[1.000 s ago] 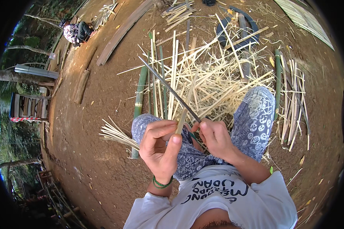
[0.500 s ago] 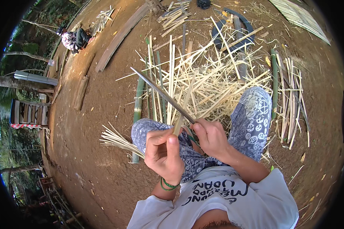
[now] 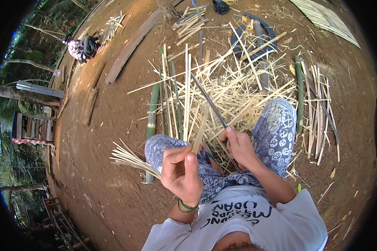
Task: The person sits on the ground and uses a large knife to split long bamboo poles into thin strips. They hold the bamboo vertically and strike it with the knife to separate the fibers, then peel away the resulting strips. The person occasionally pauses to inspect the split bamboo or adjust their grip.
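Note:
Between the thumb and fingers of my left hand (image 3: 181, 170) is the near end of a flat, pale bamboo strip (image 3: 201, 128), which points away from me. My right hand (image 3: 239, 147) grips a long, narrow knife (image 3: 210, 101) by its near end; the handle is hidden in my fist. The dark blade slants up and to the left, just right of the strip. Whether blade and strip touch, I cannot tell. Beneath both lies a heap of bamboo strips and shavings (image 3: 234, 98), in front of my crossed legs.
Beside my left knee lies a bundle of thin strips (image 3: 132, 157), near a green bamboo pole (image 3: 152, 113). On the right are another green pole (image 3: 300, 92) and split lengths (image 3: 318, 108). Far back lie a dark ring (image 3: 273, 42) and a plank (image 3: 132, 46). Another person (image 3: 83, 48) sits far left.
My right hand has moved slightly right and away from my left hand. The blade has swung from pointing far left to pointing more straight ahead. My left hand stays nearly still with the strip.

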`<state>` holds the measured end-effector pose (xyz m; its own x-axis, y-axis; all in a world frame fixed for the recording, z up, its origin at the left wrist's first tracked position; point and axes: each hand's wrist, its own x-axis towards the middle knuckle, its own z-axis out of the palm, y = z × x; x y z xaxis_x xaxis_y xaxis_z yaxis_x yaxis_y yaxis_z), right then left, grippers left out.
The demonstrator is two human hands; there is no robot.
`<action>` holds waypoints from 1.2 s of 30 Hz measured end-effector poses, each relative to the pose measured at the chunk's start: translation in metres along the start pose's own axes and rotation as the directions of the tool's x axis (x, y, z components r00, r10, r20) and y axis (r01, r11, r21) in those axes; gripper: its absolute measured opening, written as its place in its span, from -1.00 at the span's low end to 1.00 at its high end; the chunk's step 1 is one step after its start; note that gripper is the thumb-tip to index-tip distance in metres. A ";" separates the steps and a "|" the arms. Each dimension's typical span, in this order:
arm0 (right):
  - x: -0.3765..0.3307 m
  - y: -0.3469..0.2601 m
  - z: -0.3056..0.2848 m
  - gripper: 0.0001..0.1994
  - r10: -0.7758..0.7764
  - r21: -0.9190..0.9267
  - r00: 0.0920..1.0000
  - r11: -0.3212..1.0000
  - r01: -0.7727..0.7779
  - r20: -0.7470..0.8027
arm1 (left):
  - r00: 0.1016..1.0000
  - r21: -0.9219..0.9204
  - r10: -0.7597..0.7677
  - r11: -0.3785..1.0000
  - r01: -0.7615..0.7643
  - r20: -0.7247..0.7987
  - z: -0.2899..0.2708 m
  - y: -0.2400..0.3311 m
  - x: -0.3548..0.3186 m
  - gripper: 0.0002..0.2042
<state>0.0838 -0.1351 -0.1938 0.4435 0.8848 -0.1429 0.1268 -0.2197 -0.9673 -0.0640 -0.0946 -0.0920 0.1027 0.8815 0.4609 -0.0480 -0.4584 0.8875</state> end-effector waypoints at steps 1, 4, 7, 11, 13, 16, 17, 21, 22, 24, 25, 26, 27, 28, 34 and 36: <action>-0.005 -0.001 -0.002 -0.46 -0.050 0.016 0.999 0.999 0.050 0.021 | 1.000 -0.032 -0.018 0.999 0.018 -0.012 0.000 -0.001 -0.002 -0.92; -0.021 -0.046 -0.011 -0.44 -0.300 0.041 0.953 0.954 0.298 0.038 | 0.999 -0.047 -0.019 0.999 0.018 -0.027 0.001 -0.003 -0.003 -0.90; -0.037 -0.076 -0.011 -0.43 -0.511 0.095 0.860 0.856 0.507 0.014 | 0.999 -0.041 -0.010 0.999 0.008 -0.034 0.000 -0.003 -0.004 -0.89; -0.012 -0.044 0.000 -0.63 -0.347 -0.041 0.934 0.935 0.351 0.085 | 0.993 0.193 0.059 0.978 -0.078 0.098 -0.001 0.000 0.001 -0.83; -0.013 -0.042 0.004 -0.63 -0.337 -0.019 0.939 0.941 0.339 0.073 | 0.998 0.090 0.056 0.994 -0.058 0.028 0.001 0.001 0.000 -0.84; -0.025 -0.066 -0.001 -0.64 -0.326 0.053 0.940 0.945 0.322 0.101 | 0.999 0.027 0.047 0.999 -0.047 -0.016 -0.002 -0.004 -0.006 -0.84; -0.029 -0.070 0.000 -0.64 -0.421 0.056 0.905 0.907 0.418 0.068 | 0.998 0.018 0.054 0.998 -0.053 -0.019 -0.002 -0.006 -0.007 -0.84; -0.021 -0.049 0.005 -0.63 -0.457 -0.117 0.887 0.879 0.461 0.060 | 0.998 -0.070 0.011 0.997 -0.016 -0.066 0.002 -0.004 -0.006 -0.90; -0.006 -0.028 0.006 -0.63 -0.367 -0.204 0.927 0.904 0.375 0.077 | 0.998 -0.059 0.011 0.998 -0.015 -0.064 0.003 -0.002 -0.006 -0.90; 0.007 -0.015 0.004 -0.64 -0.129 -0.204 0.990 0.969 0.138 0.055 | 0.998 -0.033 0.026 0.999 -0.028 -0.055 0.001 -0.002 -0.001 -0.90; 0.003 -0.011 0.004 -0.63 -0.165 -0.153 0.984 0.973 0.173 0.064 | 0.998 -0.037 0.034 0.999 -0.036 -0.047 0.000 -0.002 0.000 -0.90; -0.006 -0.021 0.001 -0.63 -0.194 -0.103 0.977 0.974 0.202 0.088 | 0.998 -0.034 0.033 0.999 -0.035 -0.052 -0.002 -0.003 -0.003 -0.89; -0.018 -0.029 -0.005 -0.62 -0.209 -0.056 0.972 0.975 0.216 0.110 | 0.998 -0.032 0.018 0.999 -0.020 -0.052 -0.003 -0.004 -0.009 -0.89; -0.025 -0.043 -0.005 -0.47 -0.315 0.009 0.944 0.949 0.315 0.100 | 0.999 0.002 0.005 1.000 -0.005 -0.035 -0.006 -0.006 -0.011 -0.87; -0.015 -0.030 0.004 -0.51 -0.391 -0.052 0.915 0.916 0.398 0.100 | 0.998 0.054 0.062 0.997 -0.061 -0.009 0.001 -0.002 -0.005 -0.81; -0.018 -0.040 0.002 -0.58 -0.318 -0.002 0.937 0.947 0.322 0.143 | 0.998 0.056 0.061 0.997 -0.060 -0.018 -0.001 -0.003 -0.005 -0.82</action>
<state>0.0693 -0.1415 -0.1532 0.2480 0.9580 0.1438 0.2643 0.0759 -0.9615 -0.0655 -0.0972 -0.0965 0.0819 0.8540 0.5138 0.0020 -0.5157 0.8568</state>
